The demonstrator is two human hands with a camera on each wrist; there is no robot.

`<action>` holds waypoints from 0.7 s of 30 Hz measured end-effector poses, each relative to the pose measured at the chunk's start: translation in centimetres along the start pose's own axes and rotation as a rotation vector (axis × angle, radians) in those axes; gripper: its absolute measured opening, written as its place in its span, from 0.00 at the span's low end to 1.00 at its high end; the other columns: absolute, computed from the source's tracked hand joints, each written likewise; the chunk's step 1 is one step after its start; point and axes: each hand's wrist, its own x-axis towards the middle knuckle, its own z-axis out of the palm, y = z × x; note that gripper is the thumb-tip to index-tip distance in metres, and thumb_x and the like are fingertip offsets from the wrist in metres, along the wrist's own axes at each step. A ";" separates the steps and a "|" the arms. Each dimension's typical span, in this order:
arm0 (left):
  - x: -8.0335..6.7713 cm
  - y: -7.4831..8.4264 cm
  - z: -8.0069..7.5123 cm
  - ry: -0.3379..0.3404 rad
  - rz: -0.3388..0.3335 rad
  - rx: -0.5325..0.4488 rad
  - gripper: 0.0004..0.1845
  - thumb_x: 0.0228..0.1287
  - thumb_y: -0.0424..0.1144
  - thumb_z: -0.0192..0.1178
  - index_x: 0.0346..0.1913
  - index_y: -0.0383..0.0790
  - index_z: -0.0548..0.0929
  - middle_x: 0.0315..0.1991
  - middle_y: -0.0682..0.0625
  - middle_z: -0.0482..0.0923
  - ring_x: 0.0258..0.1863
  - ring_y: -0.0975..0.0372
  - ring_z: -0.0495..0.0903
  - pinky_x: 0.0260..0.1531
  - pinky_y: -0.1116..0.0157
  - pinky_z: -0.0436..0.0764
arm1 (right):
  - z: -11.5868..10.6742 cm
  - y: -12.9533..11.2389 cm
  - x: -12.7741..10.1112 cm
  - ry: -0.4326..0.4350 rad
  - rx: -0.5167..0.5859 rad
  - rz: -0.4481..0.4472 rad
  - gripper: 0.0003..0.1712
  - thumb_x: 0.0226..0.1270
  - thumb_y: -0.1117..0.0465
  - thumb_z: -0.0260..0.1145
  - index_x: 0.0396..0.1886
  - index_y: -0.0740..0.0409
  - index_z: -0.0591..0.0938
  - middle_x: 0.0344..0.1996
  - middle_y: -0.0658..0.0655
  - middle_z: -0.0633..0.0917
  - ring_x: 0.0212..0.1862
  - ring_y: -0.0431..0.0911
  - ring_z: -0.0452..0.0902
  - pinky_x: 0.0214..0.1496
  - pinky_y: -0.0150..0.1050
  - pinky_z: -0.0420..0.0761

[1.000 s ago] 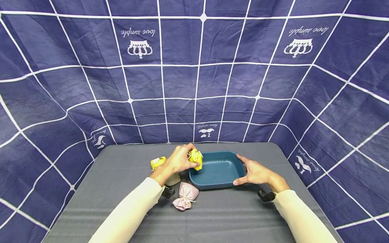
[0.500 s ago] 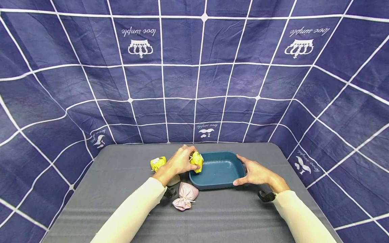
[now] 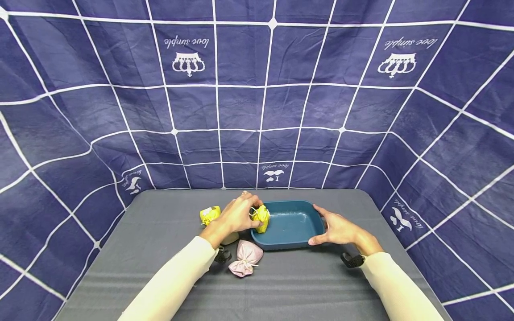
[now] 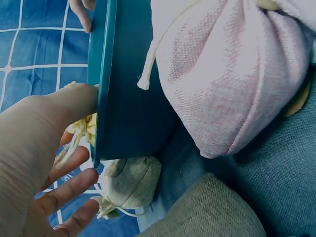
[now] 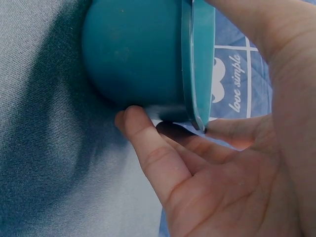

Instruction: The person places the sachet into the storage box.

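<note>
Holding a yellow pouch (image 3: 261,216) in the left hand (image 3: 237,215), right over the near-left rim of the teal tray (image 3: 299,239); steadying the tray's right end with the right hand (image 3: 336,229), fingers loosely spread against the wall.

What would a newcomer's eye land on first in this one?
Probably the left hand holding a yellow pouch at the left rim of the teal tray mid-table, with the right hand steadying the tray's right side. Next, the pink pouch lying near the tray's front-left corner.
</note>
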 end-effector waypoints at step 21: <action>-5.3 0.6 -1.7 0.075 0.059 0.021 0.32 0.67 0.55 0.85 0.70 0.49 0.89 0.65 0.48 0.90 0.63 0.50 0.93 0.59 0.42 0.90 | 0.0 0.1 0.0 -0.003 0.023 -0.003 0.80 0.58 0.42 0.94 0.92 0.76 0.55 0.72 0.75 0.86 0.63 0.57 0.90 0.69 0.57 0.88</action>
